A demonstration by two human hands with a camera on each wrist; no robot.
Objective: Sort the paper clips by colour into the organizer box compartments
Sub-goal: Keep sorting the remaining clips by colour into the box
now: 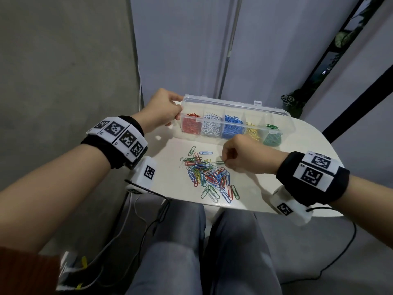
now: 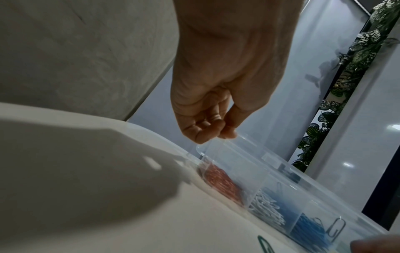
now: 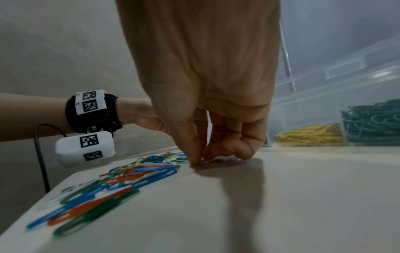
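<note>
Right hand is down on the table with thumb and forefinger pressed together at the near edge of the pile, seemingly pinching a green clip; the wrist view hides the clip itself, so the hold is likely rather than certain. Clips are light, stiff wire with a slick coating, lying flat and apt to hook into neighbours, so I judge the best hold is across one rounded end, tipped up off the surface. Just beyond the knuckles stands the box, its compartments holding red, white, blue, yellow and green. Left hand grips the box's far-left end, fingers curled round its rim.
</note>
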